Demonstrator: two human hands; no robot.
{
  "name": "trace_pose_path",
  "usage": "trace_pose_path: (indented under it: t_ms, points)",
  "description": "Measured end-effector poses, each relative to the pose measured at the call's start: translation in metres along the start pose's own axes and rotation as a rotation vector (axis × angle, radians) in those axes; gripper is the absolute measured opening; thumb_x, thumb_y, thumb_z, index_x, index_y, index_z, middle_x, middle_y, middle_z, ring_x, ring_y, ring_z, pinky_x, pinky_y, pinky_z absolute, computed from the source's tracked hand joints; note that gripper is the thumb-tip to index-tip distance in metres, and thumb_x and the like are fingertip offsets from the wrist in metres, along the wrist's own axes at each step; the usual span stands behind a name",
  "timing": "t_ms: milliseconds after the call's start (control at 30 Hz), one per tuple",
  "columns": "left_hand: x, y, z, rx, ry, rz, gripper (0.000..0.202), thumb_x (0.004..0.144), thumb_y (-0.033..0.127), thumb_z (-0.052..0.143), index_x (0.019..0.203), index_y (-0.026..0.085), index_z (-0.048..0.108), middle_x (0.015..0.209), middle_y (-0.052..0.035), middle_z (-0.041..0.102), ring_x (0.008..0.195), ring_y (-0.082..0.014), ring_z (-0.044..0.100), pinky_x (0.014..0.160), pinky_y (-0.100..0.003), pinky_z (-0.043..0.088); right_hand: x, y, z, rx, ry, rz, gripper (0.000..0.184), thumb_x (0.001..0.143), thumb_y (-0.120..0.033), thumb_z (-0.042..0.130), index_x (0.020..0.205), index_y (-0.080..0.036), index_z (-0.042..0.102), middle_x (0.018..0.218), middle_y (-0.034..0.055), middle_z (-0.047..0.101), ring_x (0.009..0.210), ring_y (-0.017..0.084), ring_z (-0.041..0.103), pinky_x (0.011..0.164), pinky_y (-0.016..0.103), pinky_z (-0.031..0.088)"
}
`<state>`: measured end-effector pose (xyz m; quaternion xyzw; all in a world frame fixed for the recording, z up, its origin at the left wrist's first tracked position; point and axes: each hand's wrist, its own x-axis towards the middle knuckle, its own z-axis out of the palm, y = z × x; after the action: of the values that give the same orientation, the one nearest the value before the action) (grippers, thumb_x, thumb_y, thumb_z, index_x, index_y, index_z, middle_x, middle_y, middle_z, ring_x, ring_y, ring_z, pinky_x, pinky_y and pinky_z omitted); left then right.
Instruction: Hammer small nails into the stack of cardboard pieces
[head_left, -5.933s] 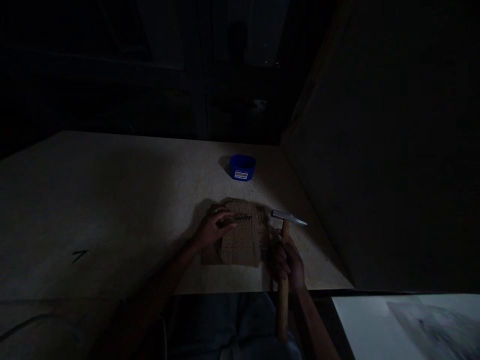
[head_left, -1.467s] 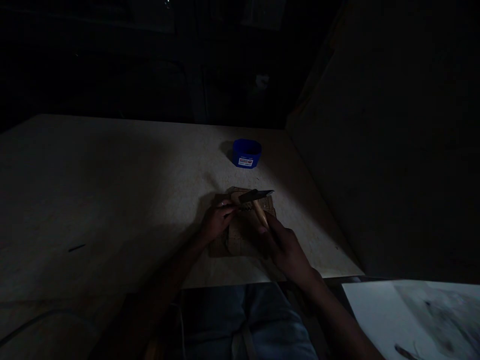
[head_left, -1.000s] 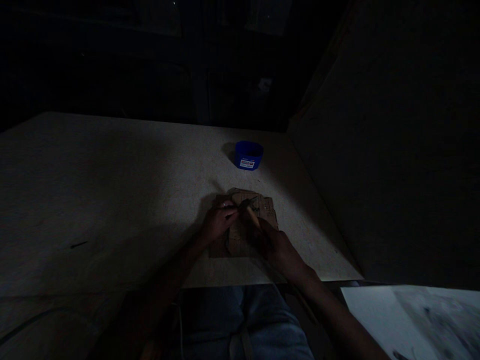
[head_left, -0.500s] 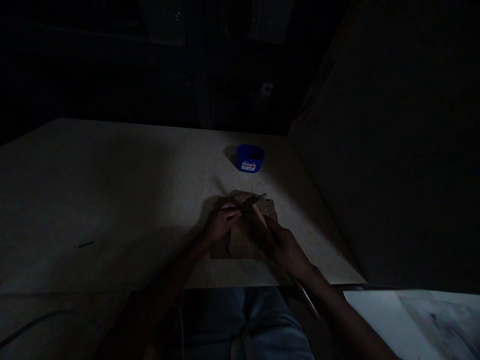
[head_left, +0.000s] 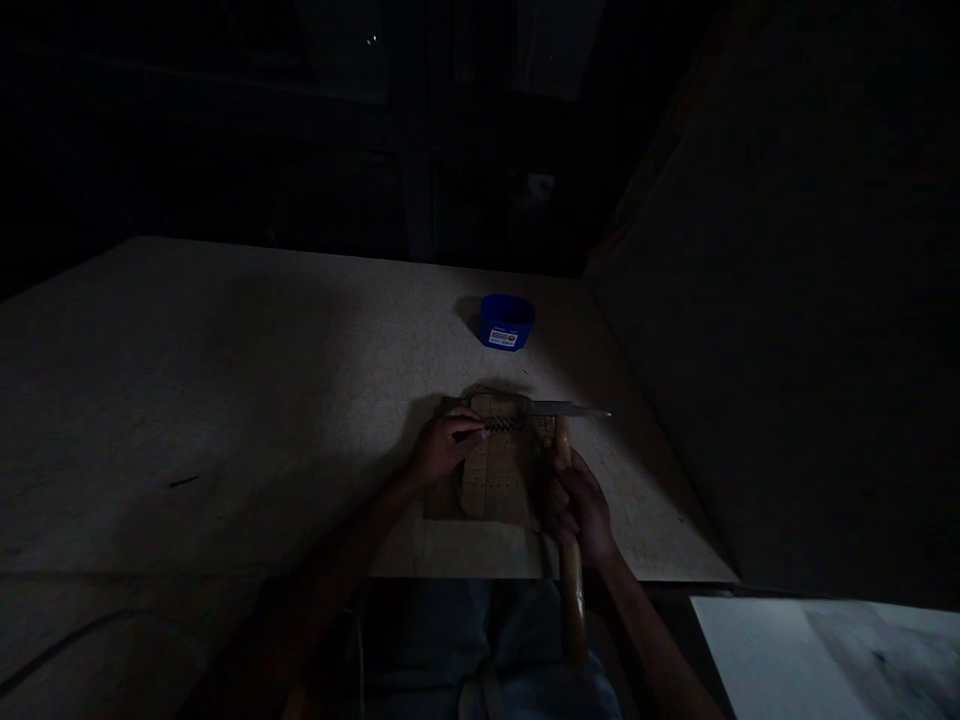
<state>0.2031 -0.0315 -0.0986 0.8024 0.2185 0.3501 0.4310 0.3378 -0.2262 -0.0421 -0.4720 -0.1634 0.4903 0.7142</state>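
Note:
My right hand is wrapped round the wooden handle of a hammer. Its dark, narrow head lies sideways at the right of a worn cardboard pad, and its tip reaches past the pad's right edge. With closed fingertips, my left hand pinches the left end of a dark, zigzag-patterned strip. That strip runs across the upper part of the pad; its exact kind is too dark to make out. Rows of small marks show on the cardboard.
Beyond the pad stands a blue plastic container with a white label. A thin dark piece lies on the pale tabletop at left. On the right rises a dark upright panel. A cable curves at lower left.
The hammer has moved right, off the strip, its handle turning nearly straight toward me. More of the dark strip shows. My left hand keeps its pinch in about the same place.

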Motion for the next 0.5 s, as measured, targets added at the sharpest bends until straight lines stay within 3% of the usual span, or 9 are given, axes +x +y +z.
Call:
trace_pose_path:
  t_ms: [133,333,400,500]
  points:
    - [0.001,0.004,-0.004,-0.034,-0.006,0.0,0.014,0.083,0.029,0.07,0.091,0.021,0.079,0.099,-0.008,0.073,0.092,-0.0189,0.068,0.085,-0.033,0.055,0.01,0.002,-0.019,0.209,-0.076,0.005,0.027,0.088,-0.031,0.07,0.112,-0.024,0.058,0.052,-0.0139,0.043,0.03,0.002,0.015,0.022,0.011,0.026]
    - [0.001,0.01,-0.011,-0.114,-0.003,-0.027,0.024,0.078,0.021,0.065,0.098,0.021,0.077,0.099,-0.0074,0.075,0.093,-0.0197,0.068,0.082,-0.032,0.053,0.026,0.003,-0.037,0.366,-0.151,0.101,0.022,0.089,-0.023,0.067,0.11,-0.022,0.06,0.055,-0.0129,0.045,0.03,0.002,0.02,0.023,0.009,0.028]
    - [0.0,0.013,-0.013,-0.122,0.084,-0.013,0.021,0.077,0.02,0.062,0.092,0.021,0.077,0.096,-0.007,0.074,0.092,-0.0195,0.068,0.082,-0.031,0.053,0.03,0.004,-0.04,0.404,-0.199,0.139,0.02,0.09,-0.023,0.067,0.109,-0.021,0.061,0.055,-0.0128,0.045,0.031,0.002,0.024,0.024,0.009,0.028]
    - [-0.003,0.018,-0.02,-0.077,0.301,0.057,0.017,0.078,0.019,0.059,0.08,0.021,0.075,0.085,-0.005,0.072,0.085,-0.0177,0.067,0.078,-0.03,0.052,0.033,0.004,-0.047,0.482,-0.287,0.156,0.017,0.093,-0.021,0.063,0.109,-0.021,0.061,0.056,-0.013,0.045,0.03,0.001,0.026,0.024,0.008,0.026]
